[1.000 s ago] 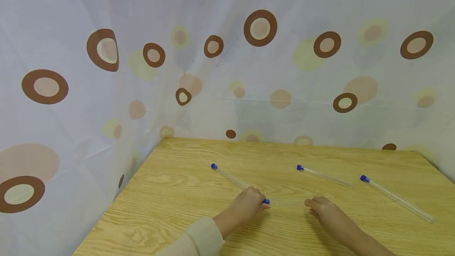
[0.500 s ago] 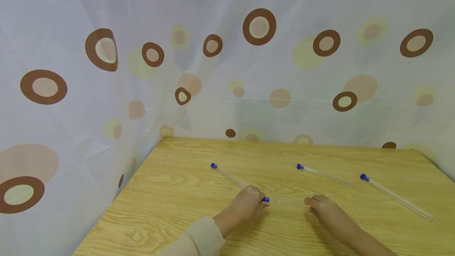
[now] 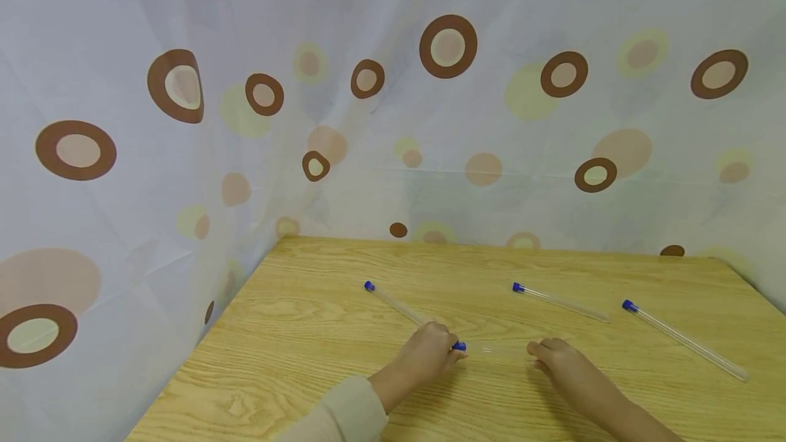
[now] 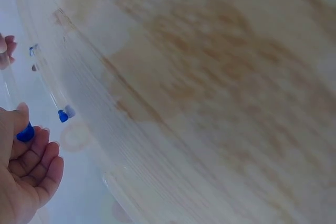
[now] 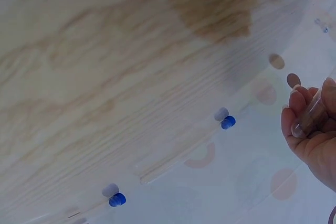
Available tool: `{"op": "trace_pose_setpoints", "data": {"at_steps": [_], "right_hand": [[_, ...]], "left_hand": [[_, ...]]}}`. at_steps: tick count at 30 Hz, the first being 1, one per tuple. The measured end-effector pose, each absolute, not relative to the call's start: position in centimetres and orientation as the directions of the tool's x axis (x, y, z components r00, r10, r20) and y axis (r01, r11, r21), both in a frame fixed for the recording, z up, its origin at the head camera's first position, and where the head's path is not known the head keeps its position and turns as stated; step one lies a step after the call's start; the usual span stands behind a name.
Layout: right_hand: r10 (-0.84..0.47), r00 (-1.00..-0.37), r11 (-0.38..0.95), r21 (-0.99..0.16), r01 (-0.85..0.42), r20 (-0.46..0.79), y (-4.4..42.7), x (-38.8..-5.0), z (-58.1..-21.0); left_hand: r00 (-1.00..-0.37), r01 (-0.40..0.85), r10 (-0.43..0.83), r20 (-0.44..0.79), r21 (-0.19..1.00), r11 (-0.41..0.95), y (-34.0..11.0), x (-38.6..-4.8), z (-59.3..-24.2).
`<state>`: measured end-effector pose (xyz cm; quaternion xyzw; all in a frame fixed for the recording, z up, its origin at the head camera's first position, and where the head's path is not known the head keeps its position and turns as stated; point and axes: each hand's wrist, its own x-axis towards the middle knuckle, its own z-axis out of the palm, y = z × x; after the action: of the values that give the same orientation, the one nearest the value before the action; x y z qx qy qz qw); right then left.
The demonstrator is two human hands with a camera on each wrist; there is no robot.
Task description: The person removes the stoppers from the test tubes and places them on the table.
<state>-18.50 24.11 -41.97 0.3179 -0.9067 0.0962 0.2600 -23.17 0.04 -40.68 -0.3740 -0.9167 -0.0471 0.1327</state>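
Observation:
Between my hands, above the wooden table [image 3: 288, 346], lies a clear test tube [image 3: 491, 350] with a blue cap [image 3: 459, 346]. My left hand [image 3: 426, 353] pinches it at the cap, thumb and index finger on the blue plastic [image 4: 25, 133]. At the opposite end, my right hand [image 3: 561, 363] grips the tube between thumb and fingers. The rounded tip [image 5: 300, 128] shows in the right wrist view, resting within the curled fingers. Held this way, the tube runs roughly level from left to right. Whether the cap is fully seated cannot be told.
Another capped tube [image 3: 396, 304] lies just beyond my left hand, its lower end hidden behind that hand. Two more blue-capped tubes lie to the right, one at mid-table [image 3: 565, 304] and one farther right [image 3: 688, 342]. A spotted curtain [image 3: 368, 210] borders the table's back and left.

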Motion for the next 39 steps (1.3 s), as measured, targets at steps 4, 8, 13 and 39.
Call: {"op": "trace_pose_setpoints", "data": {"at_steps": [4,8,13,39], "right_hand": [[-0.529,-0.660,0.780,-0.002,-0.626,0.534,24.01,-18.44,-41.88],[-0.525,-0.676,0.787,-0.009,-0.617,0.517,23.92,-18.35,-41.81],[-0.515,-0.699,0.795,-0.027,-0.605,0.497,23.90,-18.21,-41.79],[-0.579,-0.599,0.684,-0.070,-0.726,0.554,24.72,-19.11,-42.12]], "left_hand": [[-0.693,0.692,0.665,0.278,-0.002,0.722,0.04,-23.02,-40.59],[-0.698,0.689,0.662,0.274,0.002,0.725,0.03,-22.92,-40.59],[-0.703,0.685,0.659,0.268,0.004,0.728,0.00,-22.71,-40.39],[-0.608,0.765,0.758,0.238,-0.080,0.639,-0.67,-23.13,-40.11]]}}
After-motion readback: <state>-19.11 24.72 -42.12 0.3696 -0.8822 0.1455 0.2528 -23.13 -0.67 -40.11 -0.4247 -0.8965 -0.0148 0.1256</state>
